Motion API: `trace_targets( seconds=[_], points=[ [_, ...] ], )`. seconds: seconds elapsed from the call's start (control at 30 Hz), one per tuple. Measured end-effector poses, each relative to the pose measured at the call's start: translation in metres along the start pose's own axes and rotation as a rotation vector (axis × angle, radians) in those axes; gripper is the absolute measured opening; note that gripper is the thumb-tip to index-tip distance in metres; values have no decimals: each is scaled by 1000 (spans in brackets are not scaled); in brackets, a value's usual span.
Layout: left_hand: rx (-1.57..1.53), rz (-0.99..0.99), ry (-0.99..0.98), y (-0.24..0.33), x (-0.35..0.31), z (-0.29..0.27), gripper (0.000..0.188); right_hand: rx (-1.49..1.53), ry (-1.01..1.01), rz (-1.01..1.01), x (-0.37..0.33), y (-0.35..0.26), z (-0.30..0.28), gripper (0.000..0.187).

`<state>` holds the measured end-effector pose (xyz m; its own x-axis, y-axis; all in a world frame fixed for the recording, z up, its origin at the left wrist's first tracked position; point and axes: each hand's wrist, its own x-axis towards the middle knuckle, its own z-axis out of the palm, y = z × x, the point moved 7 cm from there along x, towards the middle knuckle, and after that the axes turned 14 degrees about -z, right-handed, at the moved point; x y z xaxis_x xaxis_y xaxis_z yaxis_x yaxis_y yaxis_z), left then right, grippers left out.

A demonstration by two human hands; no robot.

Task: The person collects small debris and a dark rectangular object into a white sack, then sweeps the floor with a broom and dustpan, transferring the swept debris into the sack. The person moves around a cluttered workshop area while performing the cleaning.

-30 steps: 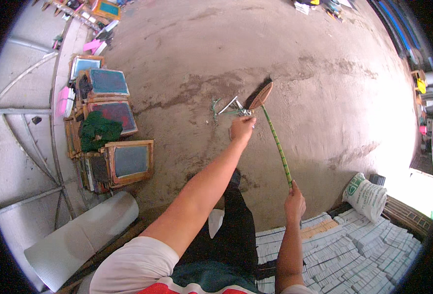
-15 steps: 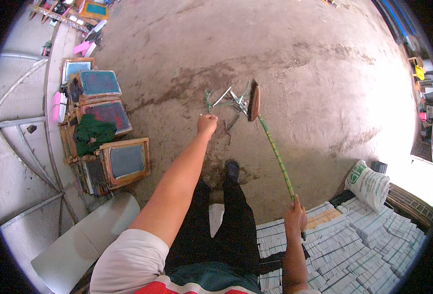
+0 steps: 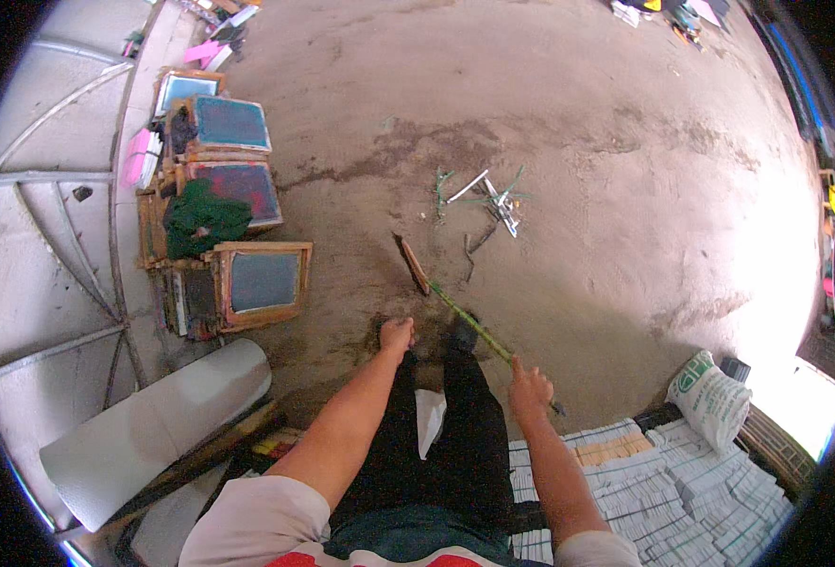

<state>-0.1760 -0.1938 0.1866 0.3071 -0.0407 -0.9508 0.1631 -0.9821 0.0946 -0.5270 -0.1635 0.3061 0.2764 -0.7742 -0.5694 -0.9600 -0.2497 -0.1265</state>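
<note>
My right hand (image 3: 531,387) is wrapped round the green-and-yellow handle of a broom (image 3: 474,326), near its end. The handle slants up and left to a narrow brown head (image 3: 414,266), whose dark bristles touch the floor left of my feet's line. Closed fingers show on my left hand (image 3: 398,335), held low beyond my knees and apart from the broom; whatever is in them, if anything, is hidden. Ahead and to the right of the broom head lies a small pile of white strips and green strings (image 3: 495,200), with a dark strip (image 3: 474,248) beside it.
Wood-framed screens (image 3: 262,282) lean in stacks at the left, a dark green cloth (image 3: 206,217) over one. A large pale roll (image 3: 158,430) lies nearer, by the metal wall. At the right are bundled white paper stacks (image 3: 639,496) and a white sack (image 3: 710,402).
The broom head has swung from the pile's right side to its near left, closer to me. Both hands have come nearer my body, and the right one has moved left. The view has shifted.
</note>
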Motion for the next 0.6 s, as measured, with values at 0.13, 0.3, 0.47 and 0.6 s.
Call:
trace_targets(
  seconds=[0.13,0.3,0.47,0.6],
  points=[
    [-18,-1,-10,-32,-14,-7,26,-84,-172,53,74,22,-35,48],
    [30,33,-12,-39,-6,1,27,-65,-169,208,85,105,-91,38],
    [126,209,-26,-15,-10,19,29,-84,-47,156,81,100,-100,36],
    [258,343,79,5,-3,18,34,-18,-10,44,101,-1,-100,36]
  ],
)
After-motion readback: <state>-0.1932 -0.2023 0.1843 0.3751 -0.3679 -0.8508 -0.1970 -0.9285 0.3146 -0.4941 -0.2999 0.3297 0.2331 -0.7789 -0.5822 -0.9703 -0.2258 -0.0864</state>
